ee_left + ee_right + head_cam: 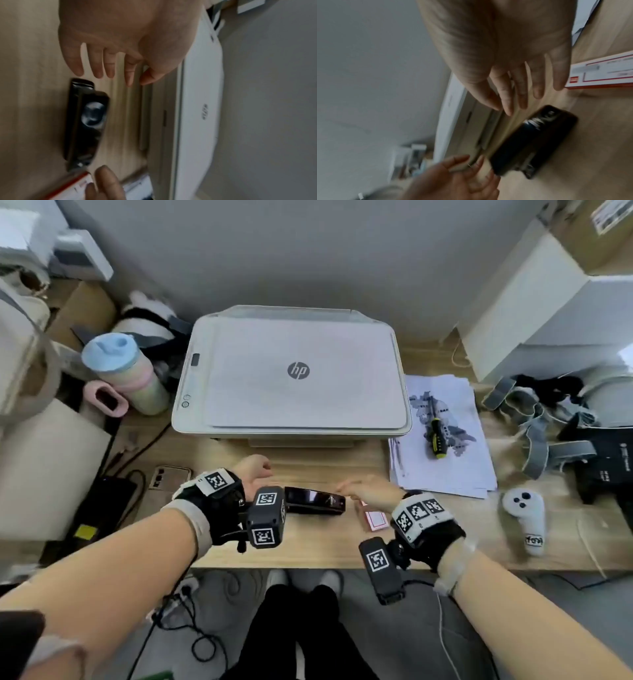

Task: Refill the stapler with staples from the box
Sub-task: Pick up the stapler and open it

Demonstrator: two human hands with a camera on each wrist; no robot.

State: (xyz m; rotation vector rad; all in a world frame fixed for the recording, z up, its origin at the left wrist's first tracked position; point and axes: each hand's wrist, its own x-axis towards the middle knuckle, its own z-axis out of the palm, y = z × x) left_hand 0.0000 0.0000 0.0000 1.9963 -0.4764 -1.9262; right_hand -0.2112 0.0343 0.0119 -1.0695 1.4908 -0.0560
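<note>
A black stapler (315, 500) lies closed on the wooden desk (308, 546) between both hands, also in the left wrist view (85, 121) and the right wrist view (534, 139). A red-and-white staple box (376, 520) lies on the desk just right of it, under my right wrist, and shows too as the box (604, 73) and the box corner (68, 186). My left hand (255, 475) hovers at the stapler's left end with fingers straight, holding nothing. My right hand (366, 491) hovers at its right end, fingers spread, holding nothing.
A white HP printer (294, 371) stands right behind the stapler. Papers with a screwdriver (436, 436) lie to the right, a white controller (525, 518) further right. A phone (169, 477), cables and a pastel bottle (126, 371) sit on the left.
</note>
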